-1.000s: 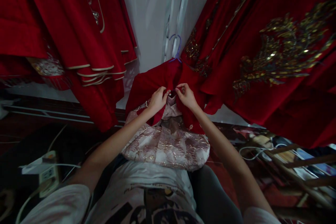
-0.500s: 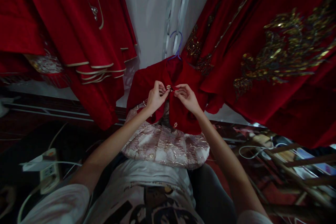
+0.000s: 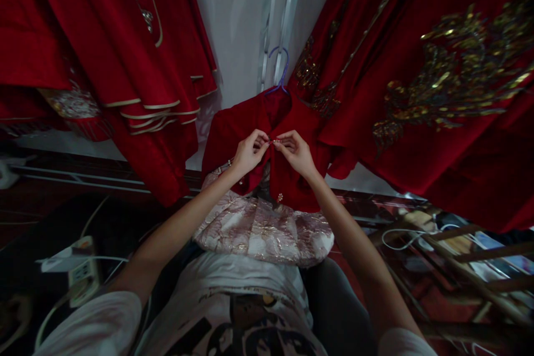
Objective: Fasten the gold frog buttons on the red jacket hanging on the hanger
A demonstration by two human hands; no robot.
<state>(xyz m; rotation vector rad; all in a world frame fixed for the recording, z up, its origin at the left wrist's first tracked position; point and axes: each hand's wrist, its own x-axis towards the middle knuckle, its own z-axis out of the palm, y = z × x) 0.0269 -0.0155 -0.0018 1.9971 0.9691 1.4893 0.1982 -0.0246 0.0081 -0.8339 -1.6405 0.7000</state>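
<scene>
A small red jacket hangs on a blue hanger in front of me, over a pink and gold brocade skirt. My left hand pinches the jacket's left front edge. My right hand pinches the right front edge. The fingertips of both hands meet at a small beaded button at the jacket's chest. A second beaded button shows lower down on the closed front.
Large red garments hang on both sides, one with cream piping at left, one with gold embroidery at right. A white power strip with cables lies at lower left. Wooden rails and cables sit at lower right.
The jacket's two front edges have been drawn together over the pale lining that showed before. Both hands have moved slightly up and closer, fingertips now touching at the button.
</scene>
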